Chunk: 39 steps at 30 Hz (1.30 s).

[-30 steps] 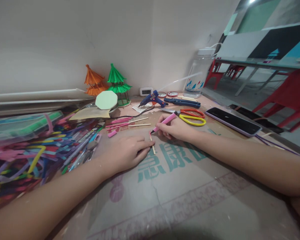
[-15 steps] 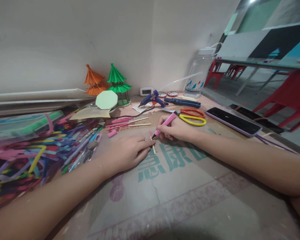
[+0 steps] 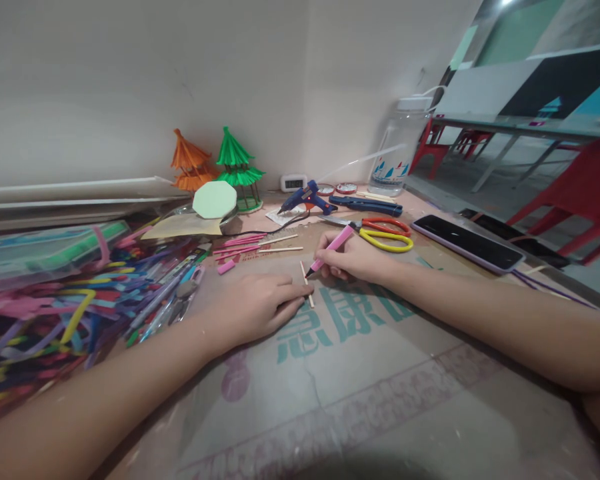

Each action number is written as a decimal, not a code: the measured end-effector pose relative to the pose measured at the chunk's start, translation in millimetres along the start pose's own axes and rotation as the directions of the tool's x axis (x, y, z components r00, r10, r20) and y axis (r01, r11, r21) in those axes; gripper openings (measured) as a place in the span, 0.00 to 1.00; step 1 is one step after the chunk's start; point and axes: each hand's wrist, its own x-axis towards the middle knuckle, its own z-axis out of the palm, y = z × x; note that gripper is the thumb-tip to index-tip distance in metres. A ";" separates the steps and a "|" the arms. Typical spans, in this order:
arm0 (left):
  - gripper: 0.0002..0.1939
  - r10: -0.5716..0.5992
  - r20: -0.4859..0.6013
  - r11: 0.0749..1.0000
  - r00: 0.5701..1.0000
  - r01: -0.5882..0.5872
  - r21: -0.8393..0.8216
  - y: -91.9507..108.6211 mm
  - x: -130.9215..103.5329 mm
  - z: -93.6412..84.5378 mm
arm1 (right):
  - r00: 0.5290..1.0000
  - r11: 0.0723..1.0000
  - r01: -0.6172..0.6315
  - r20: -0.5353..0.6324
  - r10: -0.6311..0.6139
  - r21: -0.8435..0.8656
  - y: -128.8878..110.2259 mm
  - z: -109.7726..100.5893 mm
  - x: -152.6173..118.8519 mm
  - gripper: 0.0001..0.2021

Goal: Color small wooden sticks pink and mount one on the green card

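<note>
My right hand [image 3: 343, 257] is closed round a pink marker [image 3: 333, 248], its dark tip pointing down and left at a thin wooden stick [image 3: 311, 299]. The tip is at or very near the stick's upper half. The palm side of my left hand [image 3: 260, 301] faces down on the covered tabletop, fingers stretched out. Its index fingertip presses on the middle of the stick. Just beyond that hand lies a pink marker cap [image 3: 226, 267]. Several sticks, partly coloured pink [image 3: 243, 252], lie behind the cap.
Scissors [image 3: 386, 235], a blue glue gun [image 3: 305, 197], a utility knife [image 3: 365, 204] and a phone [image 3: 467, 243] lie behind and right. Coloured craft strips [image 3: 80, 313] crowd the left. Green [image 3: 237, 167] and orange [image 3: 190, 160] models and a bottle [image 3: 397, 147] stand by the wall.
The stick's upper end showed pink before and now looks pale. The stick and my left index fingertip have shifted slightly right. My right hand with the marker has barely moved.
</note>
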 end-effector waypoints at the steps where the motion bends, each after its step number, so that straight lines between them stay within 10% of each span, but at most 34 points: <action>1: 0.18 0.002 0.000 1.000 1.000 -0.002 -0.002 0.0 -0.1 0.2 | 1.000 1.000 0.005 -0.004 -0.005 0.000 0.2 0.1 0.3 0.08; 39: 0.17 0.017 -0.037 1.000 0.999 -0.018 -0.024 -0.5 0.1 1.2 | 1.000 1.000 0.007 -0.024 -0.007 0.003 0.6 0.7 1.0 0.08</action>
